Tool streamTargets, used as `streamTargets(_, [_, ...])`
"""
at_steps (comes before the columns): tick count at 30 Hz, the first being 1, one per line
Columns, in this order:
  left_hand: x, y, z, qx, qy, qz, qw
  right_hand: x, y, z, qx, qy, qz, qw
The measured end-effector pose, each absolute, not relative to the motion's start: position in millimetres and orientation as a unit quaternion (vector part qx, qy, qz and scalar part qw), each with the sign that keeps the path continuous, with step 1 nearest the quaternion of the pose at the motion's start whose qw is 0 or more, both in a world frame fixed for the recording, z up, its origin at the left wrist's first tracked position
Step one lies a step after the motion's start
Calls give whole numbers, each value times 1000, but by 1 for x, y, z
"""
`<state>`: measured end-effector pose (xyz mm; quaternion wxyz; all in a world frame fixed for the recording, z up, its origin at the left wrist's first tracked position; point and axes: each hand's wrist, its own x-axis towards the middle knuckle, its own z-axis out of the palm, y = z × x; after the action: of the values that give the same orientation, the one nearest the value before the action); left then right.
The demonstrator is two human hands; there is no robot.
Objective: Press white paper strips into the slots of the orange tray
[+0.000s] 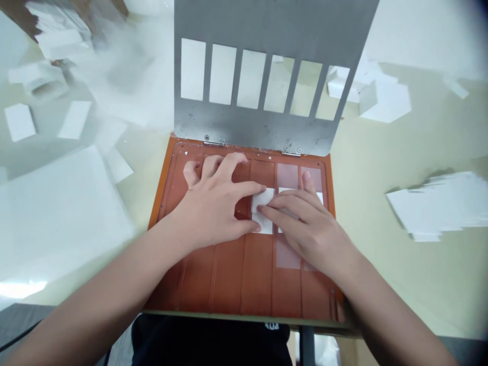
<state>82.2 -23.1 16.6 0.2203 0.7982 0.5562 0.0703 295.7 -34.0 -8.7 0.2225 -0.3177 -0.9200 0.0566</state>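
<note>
An orange-brown jig board [229, 279] with long shallow slots lies in front of me. Its grey metal lid [267, 20], cut with several rectangular windows, stands open at the far edge. My left hand [213, 203] rests on the board with fingers spread, thumb and forefinger touching a small white card [263, 201] in a middle slot. My right hand [305, 223] lies flat with fingers stretched out, pressing on the same card and on a translucent strip [287, 254] in the slot beside it.
A fanned stack of white cards [442, 203] lies to the right. More white cards and small boxes [41, 81] are scattered at the far left, and a large white sheet [57, 213] at the near left. Folded white pieces [377, 96] sit behind the lid.
</note>
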Motion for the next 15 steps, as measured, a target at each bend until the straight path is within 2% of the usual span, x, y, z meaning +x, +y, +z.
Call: streamTargets(15, [82,-23,16,796,562,71,214,292,-36,-6,-347,-915,-11,206])
